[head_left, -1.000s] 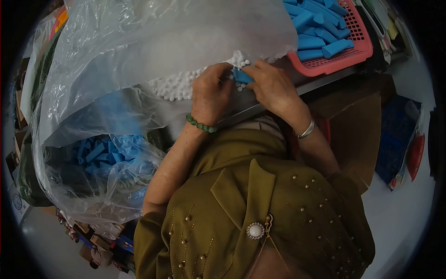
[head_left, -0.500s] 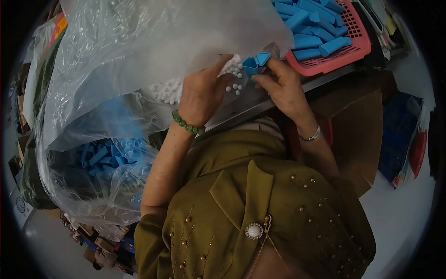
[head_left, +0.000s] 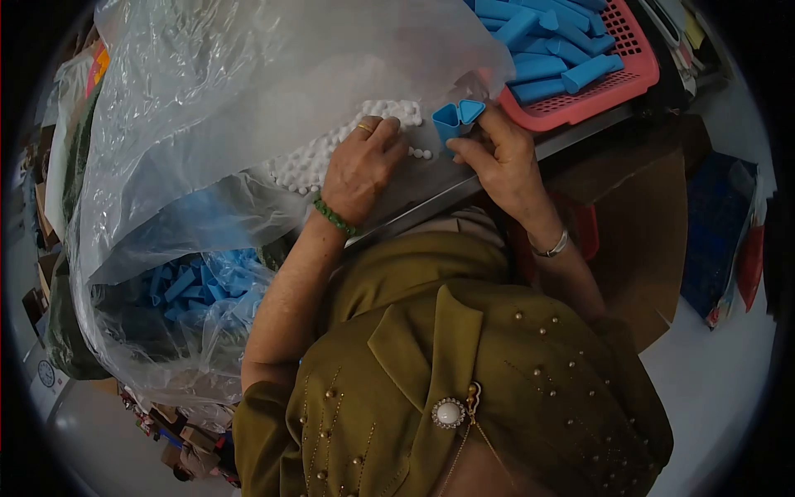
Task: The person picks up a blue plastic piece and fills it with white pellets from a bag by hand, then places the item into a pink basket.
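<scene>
My right hand [head_left: 503, 153] pinches a small blue triangular tube [head_left: 446, 124] between thumb and fingers. Its triangular cap [head_left: 471, 111] is flipped open to the side, and the tube's mouth faces up. On the table, my left hand [head_left: 362, 170] lies over the edge of a spread of small white balls [head_left: 305, 164]. The left fingers are curled and pressed together; their tips and anything under them are hidden. A few loose white balls [head_left: 421, 153] lie between the two hands.
A pink basket [head_left: 571, 116] full of blue tubes [head_left: 538, 68] stands at the upper right. Clear plastic sheeting [head_left: 190, 99] covers much of the table's left. Below it, an open plastic bag [head_left: 124, 331] holds more blue pieces [head_left: 186, 282]. The metal table edge [head_left: 414, 205] runs before me.
My left hand has drawn back from near the tube, its fingers curling over the white balls. Fewer loose balls lie between the hands. My right hand still holds the tube in nearly the same place.
</scene>
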Motion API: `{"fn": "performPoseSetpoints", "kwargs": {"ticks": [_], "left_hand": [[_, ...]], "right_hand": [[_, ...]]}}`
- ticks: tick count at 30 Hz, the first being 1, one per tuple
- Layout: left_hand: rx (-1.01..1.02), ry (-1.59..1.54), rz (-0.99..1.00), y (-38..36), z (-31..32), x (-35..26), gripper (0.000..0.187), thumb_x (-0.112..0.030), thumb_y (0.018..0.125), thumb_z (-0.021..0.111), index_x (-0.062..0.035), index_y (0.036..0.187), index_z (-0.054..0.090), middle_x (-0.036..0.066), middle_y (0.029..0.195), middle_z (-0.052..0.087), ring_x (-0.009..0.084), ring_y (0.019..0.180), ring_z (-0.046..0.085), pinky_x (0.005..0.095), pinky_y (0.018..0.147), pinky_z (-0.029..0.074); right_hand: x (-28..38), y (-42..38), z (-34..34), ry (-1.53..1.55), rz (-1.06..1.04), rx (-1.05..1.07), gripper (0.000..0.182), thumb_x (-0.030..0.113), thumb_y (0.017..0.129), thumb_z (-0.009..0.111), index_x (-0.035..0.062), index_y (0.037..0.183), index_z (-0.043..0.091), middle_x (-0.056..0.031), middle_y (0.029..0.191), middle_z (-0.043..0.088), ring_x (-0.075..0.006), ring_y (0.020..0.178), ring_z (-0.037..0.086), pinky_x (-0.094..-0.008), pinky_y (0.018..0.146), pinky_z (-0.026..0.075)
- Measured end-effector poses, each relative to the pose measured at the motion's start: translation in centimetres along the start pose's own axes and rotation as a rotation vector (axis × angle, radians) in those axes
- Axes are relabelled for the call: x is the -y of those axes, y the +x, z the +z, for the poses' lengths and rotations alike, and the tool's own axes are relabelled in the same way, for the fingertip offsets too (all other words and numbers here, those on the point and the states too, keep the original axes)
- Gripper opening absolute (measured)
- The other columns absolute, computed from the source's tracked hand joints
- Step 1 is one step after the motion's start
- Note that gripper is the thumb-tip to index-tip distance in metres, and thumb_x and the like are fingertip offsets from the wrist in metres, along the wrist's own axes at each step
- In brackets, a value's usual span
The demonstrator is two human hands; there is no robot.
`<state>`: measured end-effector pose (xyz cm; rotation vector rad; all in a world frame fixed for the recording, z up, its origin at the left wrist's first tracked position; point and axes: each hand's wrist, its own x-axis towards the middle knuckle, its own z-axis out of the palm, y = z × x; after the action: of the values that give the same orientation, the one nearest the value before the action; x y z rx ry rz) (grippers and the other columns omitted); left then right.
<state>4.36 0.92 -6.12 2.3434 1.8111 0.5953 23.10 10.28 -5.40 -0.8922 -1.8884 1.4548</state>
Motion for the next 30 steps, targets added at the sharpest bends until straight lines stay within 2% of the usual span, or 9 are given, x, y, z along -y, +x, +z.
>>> {"fn": "performPoseSetpoints", "kwargs": {"ticks": [5, 12, 14, 15, 17, 20, 24, 26, 30], "left_hand": [[0.013, 0.034, -0.116, 1.1, 0.3, -0.4, 0.016, -0.003, 0.073, 0.058, -0.0060, 0.088, 0.061, 0.009, 0.091, 0.053, 0.0277, 0.088, 0.057, 0.0382, 0.069, 0.051], [-0.106, -0.223, -0.295, 2.0, 0.1, 0.5, 0.017, 0.004, 0.074, 0.059, -0.0025, 0.090, 0.063, 0.013, 0.086, 0.058, 0.0300, 0.075, 0.061, 0.0356, 0.065, 0.049], [-0.034, -0.410, -0.579, 2.0, -0.9, 0.5, 0.018, 0.006, 0.077, 0.061, -0.0005, 0.093, 0.065, 0.011, 0.090, 0.065, 0.0218, 0.076, 0.064, 0.0306, 0.065, 0.050], [-0.031, -0.411, -0.576, 1.9, -1.2, 0.7, 0.018, 0.006, 0.077, 0.061, -0.0005, 0.093, 0.065, 0.011, 0.090, 0.065, 0.0218, 0.076, 0.064, 0.0306, 0.065, 0.050], [-0.185, -1.108, -0.799, 1.6, -1.9, 1.2, 0.018, 0.007, 0.080, 0.062, 0.0026, 0.097, 0.065, 0.009, 0.098, 0.067, 0.0153, 0.082, 0.064, 0.0270, 0.068, 0.052], [-0.280, -1.296, -0.694, 1.1, -3.6, 0.9, 0.017, 0.009, 0.082, 0.062, 0.0059, 0.098, 0.065, 0.007, 0.104, 0.066, 0.0144, 0.086, 0.063, 0.0268, 0.072, 0.053], [-0.286, -1.284, -0.557, 0.8, -4.6, 0.5, 0.022, 0.011, 0.080, 0.063, 0.0037, 0.100, 0.066, 0.008, 0.102, 0.066, 0.0160, 0.087, 0.063, 0.0275, 0.074, 0.053], [-0.207, -0.878, -0.364, 1.2, -5.1, 0.2, 0.027, 0.010, 0.079, 0.064, 0.0003, 0.104, 0.066, 0.008, 0.099, 0.065, 0.0149, 0.088, 0.063, 0.0269, 0.074, 0.053], [-0.226, -0.606, -0.348, 1.6, -6.3, -0.7, 0.030, 0.010, 0.078, 0.065, -0.0027, 0.106, 0.066, 0.008, 0.095, 0.065, 0.0142, 0.085, 0.063, 0.0261, 0.074, 0.052]], "right_hand": [[0.1, 0.0, 0.0, -0.004, 0.011, 0.003, 0.021, 0.000, 0.078, 0.067, -0.0008, 0.094, 0.054, -0.0094, 0.070, 0.051, -0.0181, 0.058, 0.052, -0.0314, 0.055, 0.042], [0.3, -0.1, -0.1, -0.033, 0.009, 0.026, 0.022, 0.000, 0.078, 0.067, -0.0001, 0.096, 0.054, -0.0094, 0.072, 0.051, -0.0188, 0.059, 0.047, -0.0321, 0.055, 0.041], [0.7, 0.0, -0.1, -0.037, -0.016, 0.033, 0.022, 0.000, 0.078, 0.067, -0.0001, 0.096, 0.055, -0.0102, 0.075, 0.052, -0.0203, 0.061, 0.049, -0.0328, 0.057, 0.042], [0.9, 0.1, 0.0, -0.041, -0.040, 0.044, 0.022, 0.000, 0.078, 0.067, -0.0001, 0.097, 0.055, -0.0109, 0.078, 0.054, -0.0219, 0.064, 0.051, -0.0335, 0.059, 0.043], [1.5, 0.2, 0.3, -0.032, -0.057, 0.054, 0.023, 0.000, 0.078, 0.066, 0.0000, 0.098, 0.055, -0.0125, 0.082, 0.055, -0.0253, 0.069, 0.054, -0.0351, 0.061, 0.044], [1.8, 0.5, 0.9, -0.062, -0.093, 0.079, 0.025, 0.000, 0.078, 0.065, -0.0003, 0.101, 0.055, -0.0158, 0.089, 0.057, -0.0324, 0.077, 0.057, -0.0381, 0.065, 0.046], [2.3, 1.2, 1.7, -0.197, -0.180, 0.100, 0.028, -0.001, 0.078, 0.063, -0.0018, 0.105, 0.055, -0.0187, 0.093, 0.057, -0.0393, 0.083, 0.058, -0.0413, 0.069, 0.047], [2.3, 1.3, 2.1, -0.197, -0.200, 0.101, 0.028, -0.001, 0.078, 0.062, -0.0024, 0.105, 0.055, -0.0187, 0.094, 0.057, -0.0397, 0.084, 0.058, -0.0420, 0.070, 0.047], [2.0, 1.4, 2.7, -0.176, -0.237, 0.090, 0.029, -0.004, 0.077, 0.059, -0.0031, 0.105, 0.054, -0.0188, 0.095, 0.057, -0.0403, 0.084, 0.058, -0.0434, 0.070, 0.047]]}}
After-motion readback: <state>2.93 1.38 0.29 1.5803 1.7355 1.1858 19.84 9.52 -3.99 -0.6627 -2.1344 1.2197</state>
